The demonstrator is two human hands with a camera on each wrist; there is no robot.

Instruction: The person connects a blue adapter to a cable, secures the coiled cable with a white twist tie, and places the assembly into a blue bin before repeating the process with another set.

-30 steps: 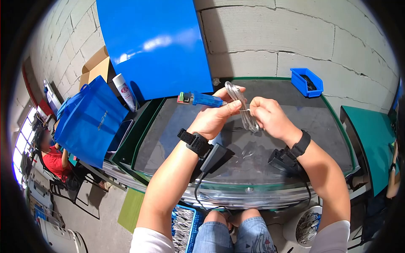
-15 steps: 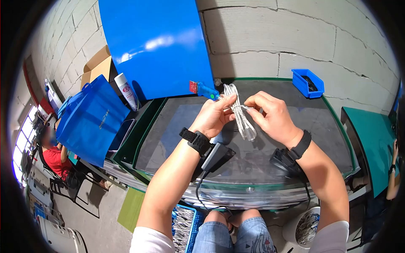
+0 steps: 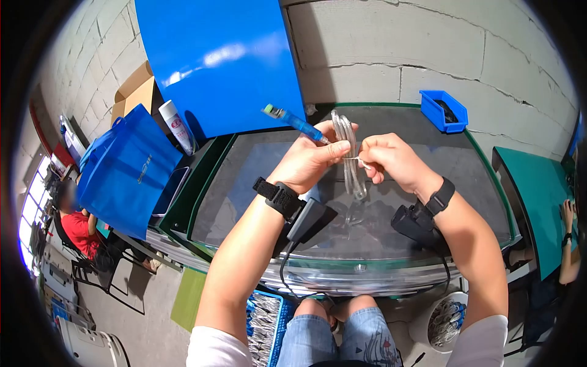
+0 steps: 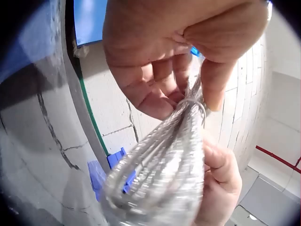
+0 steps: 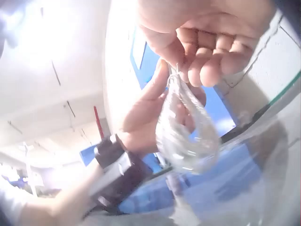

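Note:
In the head view, my left hand [image 3: 313, 160] grips a coiled, clear-jacketed silvery cable [image 3: 353, 182] between thumb and fingers, over the table. From this hand a translucent blue plug housing [image 3: 301, 126] sticks out up and left, with a small circuit-board piece at its tip. A thin white tie [image 3: 351, 159] goes round the coil's middle. My right hand [image 3: 394, 160] pinches the tie's end at the coil's right side. In the left wrist view, the loops of the cable [image 4: 160, 169] fan out below the tied spot. The right wrist view shows the tie [image 5: 174, 75] between my fingertips.
On the dark table mat [image 3: 257, 214], a blue bin [image 3: 444, 122] stands at the back right. A blue bag [image 3: 125, 174] and a spray can [image 3: 176, 126] are left. Below are a blue basket [image 3: 284, 321] of coiled cables and a white bucket [image 3: 418, 330]. A person in red [image 3: 79, 232] sits left.
My right hand has drawn in close to the coil and turned, its fingers now more curled at the tie. The blue plug housing has tilted and shifted within my left hand's hold.

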